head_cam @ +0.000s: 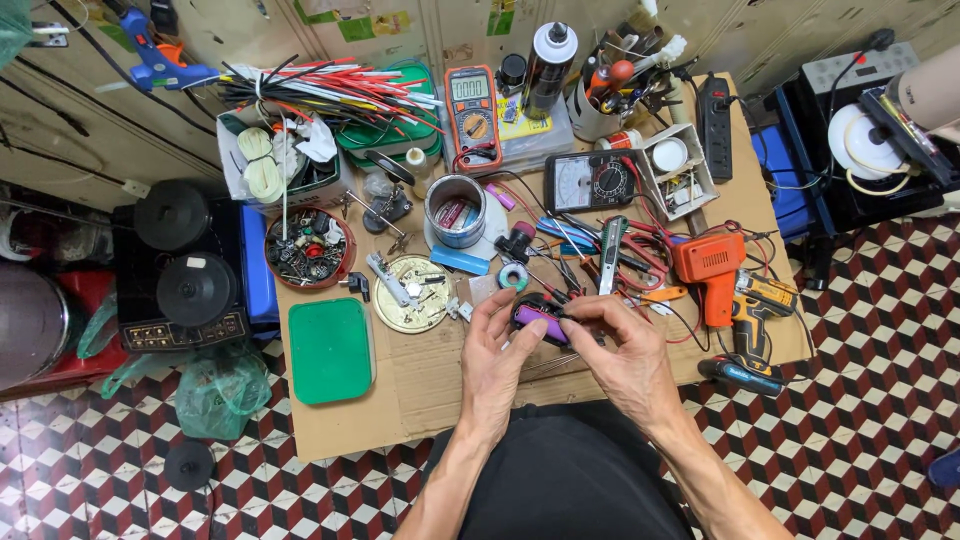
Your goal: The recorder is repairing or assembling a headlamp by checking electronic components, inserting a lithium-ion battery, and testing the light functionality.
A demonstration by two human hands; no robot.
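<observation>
Between the two hands, just above the near edge of the cardboard-covered bench (420,385), sits a purple cylindrical battery cell in a small black holder (541,322). The left hand (495,355) closes its thumb and fingers on the holder's left end, while the right hand (625,350) pinches its right end, where thin black and red wires (668,310) lead away. Just beyond the fingertips lie a small grey tape ring (513,276) and scattered hand tools. Right of the right hand rests an orange soldering gun (710,270). Left of the left hand lie a round brass plate with small parts (410,293) and a flat green plastic lid (330,350). Farther off stands an orange digital multimeter (472,105).
</observation>
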